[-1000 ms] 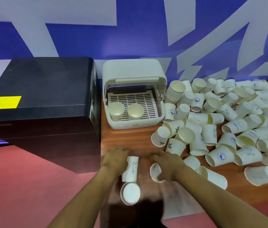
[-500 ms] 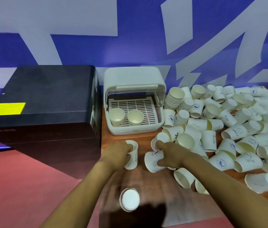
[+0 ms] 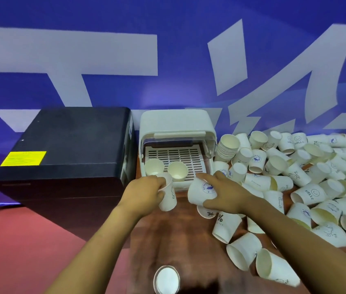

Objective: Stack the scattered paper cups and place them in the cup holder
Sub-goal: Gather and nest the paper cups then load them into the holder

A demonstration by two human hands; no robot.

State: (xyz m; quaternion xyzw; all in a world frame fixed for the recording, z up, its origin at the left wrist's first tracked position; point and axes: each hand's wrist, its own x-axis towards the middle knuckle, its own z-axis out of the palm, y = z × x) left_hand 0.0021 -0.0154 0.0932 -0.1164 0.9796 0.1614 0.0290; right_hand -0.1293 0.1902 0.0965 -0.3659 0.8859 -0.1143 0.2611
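My left hand point(image 3: 144, 192) grips an upright white paper cup point(image 3: 169, 198) just in front of the cup holder point(image 3: 176, 122). My right hand point(image 3: 227, 194) holds a second cup point(image 3: 199, 193), tilted with its mouth to the upper left, close beside the first. The white cup holder stands open, with two cups point(image 3: 154, 166) point(image 3: 178, 170) standing on its slatted tray. A nested stack of cups point(image 3: 227, 146) leans just right of the holder. Several loose cups point(image 3: 308, 175) lie scattered over the right of the wooden table point(image 3: 187, 236).
A black box point(image 3: 66, 149) with a yellow label stands left of the holder. One cup point(image 3: 166, 282) sits at the table's near edge below my arms. More cups point(image 3: 244, 253) lie near my right forearm. A blue and white wall stands behind.
Both hands have lifted their cups off the table and carried them forward to the holder's front. The camera view has tilted up.
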